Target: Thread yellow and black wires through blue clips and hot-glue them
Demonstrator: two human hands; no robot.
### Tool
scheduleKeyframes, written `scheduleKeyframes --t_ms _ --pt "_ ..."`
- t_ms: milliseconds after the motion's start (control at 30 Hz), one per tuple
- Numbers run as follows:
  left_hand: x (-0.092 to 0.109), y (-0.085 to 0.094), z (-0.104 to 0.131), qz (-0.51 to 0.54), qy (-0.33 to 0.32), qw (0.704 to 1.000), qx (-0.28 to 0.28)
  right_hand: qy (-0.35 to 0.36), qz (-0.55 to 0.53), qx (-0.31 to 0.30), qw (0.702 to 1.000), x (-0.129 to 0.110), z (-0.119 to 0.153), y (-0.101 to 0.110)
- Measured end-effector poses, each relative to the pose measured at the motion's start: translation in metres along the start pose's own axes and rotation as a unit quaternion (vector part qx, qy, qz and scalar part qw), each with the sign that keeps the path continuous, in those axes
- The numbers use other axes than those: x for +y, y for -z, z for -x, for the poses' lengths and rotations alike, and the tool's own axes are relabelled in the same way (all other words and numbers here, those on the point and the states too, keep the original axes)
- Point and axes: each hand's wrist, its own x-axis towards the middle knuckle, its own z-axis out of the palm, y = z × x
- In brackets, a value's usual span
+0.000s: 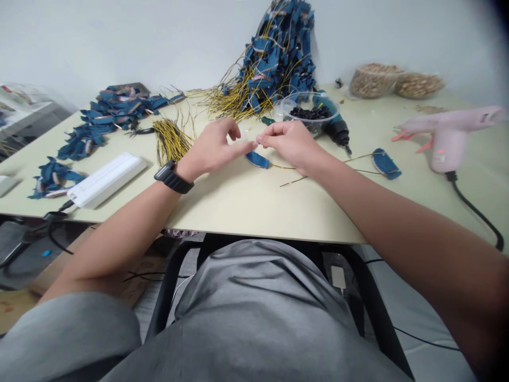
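Observation:
My left hand (214, 144) is over the table's middle, its thumb stretched out and the index finger curled apart from it, holding nothing that I can see. The thumb tip meets the fingertips of my right hand (292, 142). Those right fingers are pinched together; anything between them is too small to make out. Just beneath the fingertips lies a small blue curved piece (258, 159), and a thin wire runs from it under my right hand. Another blue piece with wires (385, 163) rests right of my right forearm.
A clear tub of small black parts (312, 113) stands behind my right hand, beside a power drill (338, 130). A pink glue gun (449, 135) is at right. Blue pieces with yellow-black wires (278, 58) are heaped at the back. Left are a wire bundle (170, 140) and a white box (107, 180).

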Motion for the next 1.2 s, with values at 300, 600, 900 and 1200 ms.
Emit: scheduleKeyframes --t_ms 300,600,900,1200 --pt "0.031 -0.029 0.024 -0.187 0.044 0.980 -0.051 -0.007 -0.001 0.002 1.000 0.003 -0.002 -0.004" --pt "0.044 -0.025 0.023 -0.182 0.041 0.976 -0.112 -0.011 0.007 0.022 1.000 0.006 -0.005 -0.003" --pt "0.053 -0.037 0.019 -0.181 0.066 0.977 -0.089 -0.005 0.005 0.023 1.000 0.004 -0.003 0.000" --pt "0.036 -0.037 0.011 -0.111 0.054 0.986 -0.116 -0.019 0.035 0.030 0.999 -0.002 0.000 0.000"
